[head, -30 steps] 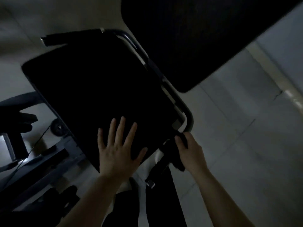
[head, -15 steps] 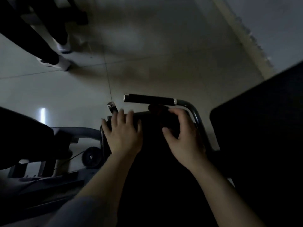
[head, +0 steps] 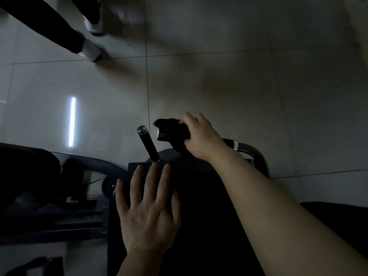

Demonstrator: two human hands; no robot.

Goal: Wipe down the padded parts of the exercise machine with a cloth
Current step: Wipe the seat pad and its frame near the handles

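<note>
cloth: dark, bunched over handle grip | pad: black, flat, below

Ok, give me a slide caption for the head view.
Right hand wipes a handlebar grip with a dark cloth; left hand rests on the black padded seat.

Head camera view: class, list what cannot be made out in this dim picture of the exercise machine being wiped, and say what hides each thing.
- Cloth: head view; a dark bundle under the right hand, its shape lost in shadow.
- Handle grip: head view; the middle is covered by cloth and hand.
- Padded seat: head view; black on black, edges unclear, partly under the left hand and cut off below.
- Standing person: head view; only legs and shoes, cut off at the top.
</note>
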